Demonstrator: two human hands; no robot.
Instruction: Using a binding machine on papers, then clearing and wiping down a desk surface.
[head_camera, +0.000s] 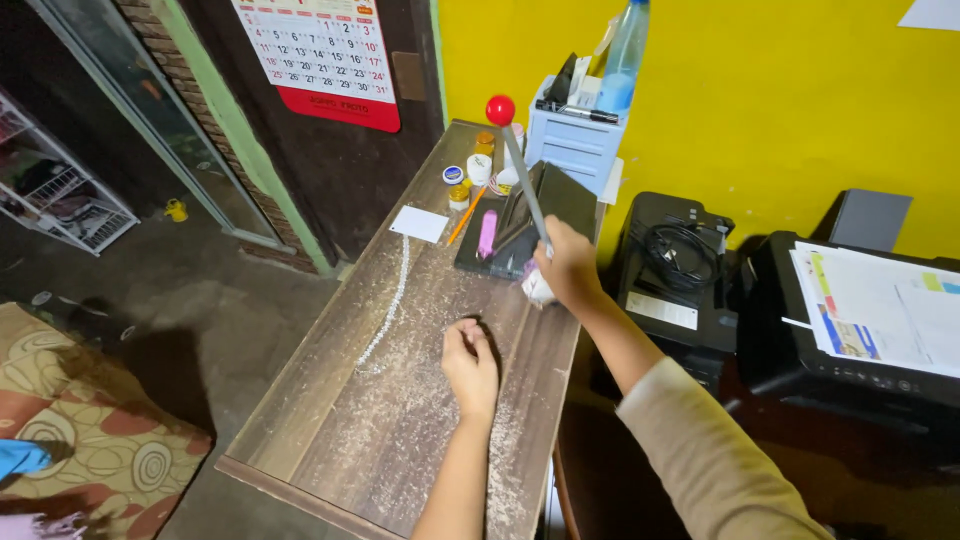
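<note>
The right hand (568, 265) grips the lever (522, 170) of the press (525, 225), apparently pinching something white; the left hand (470, 365) rests fisted on the dusty table (330, 420).

- Calendar (320, 55): top centre-left of frame, hung on a dark door; white sheet with a red lower band.
- White card (419, 223): centre, flat on the table; rectangular.
- Jars (468, 172): upper centre, at the table's far end; small, round, with yellow, white and blue lids.
- Printed sheets (885, 305): right edge, on a black printer; white with coloured blocks.
- Bottle (622, 55): top centre, in a grey box; clear blue.
</note>
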